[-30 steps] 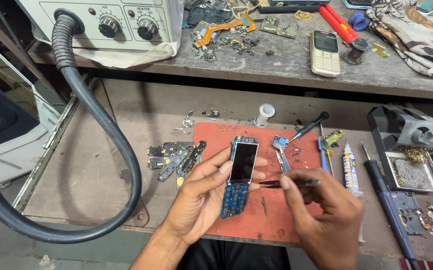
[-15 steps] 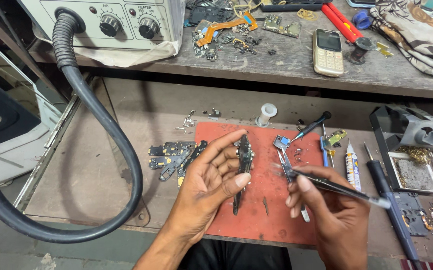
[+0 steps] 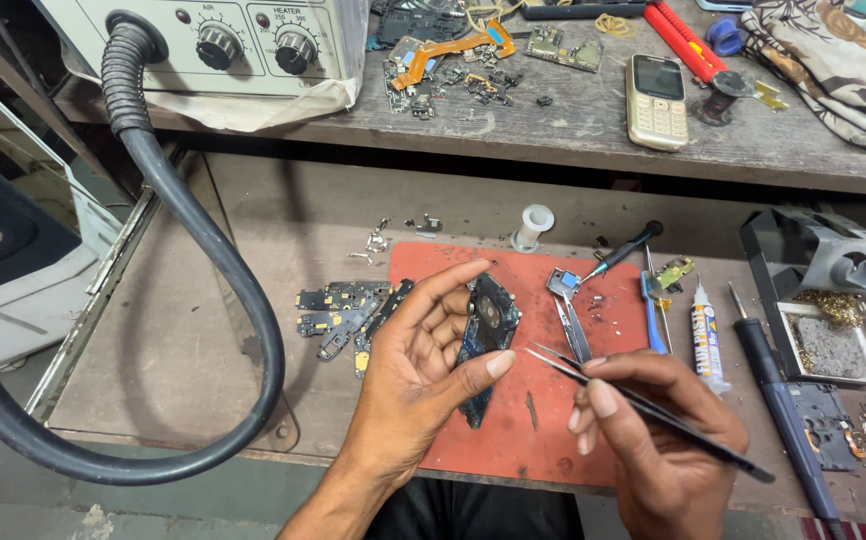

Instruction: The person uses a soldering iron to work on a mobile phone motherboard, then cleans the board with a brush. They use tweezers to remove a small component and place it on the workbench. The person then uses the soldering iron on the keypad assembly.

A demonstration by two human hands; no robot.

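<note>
My left hand (image 3: 418, 370) holds a blue phone circuit board (image 3: 488, 330) upright on its edge over the red work mat (image 3: 523, 440), thumb and fingers pinching its sides. My right hand (image 3: 658, 440) grips black tweezers (image 3: 643, 405) whose tips point left, just right of the board and close to my left thumb. A second pair of tweezers (image 3: 573, 325) lies on the mat beside a small metal part (image 3: 561, 282).
A pile of dark circuit boards (image 3: 343, 310) lies left of the mat. A glue tube (image 3: 706, 335), blue tool (image 3: 651, 310), soldering iron (image 3: 783, 410) and metal tray (image 3: 828, 345) sit right. A thick black hose (image 3: 193, 290) loops left. A keypad phone (image 3: 656, 88) rests on the upper shelf.
The board in my left hand turned from screen-up to its back side and tilted on edge. My right hand swung the tweezers so their tips now point toward the board.
</note>
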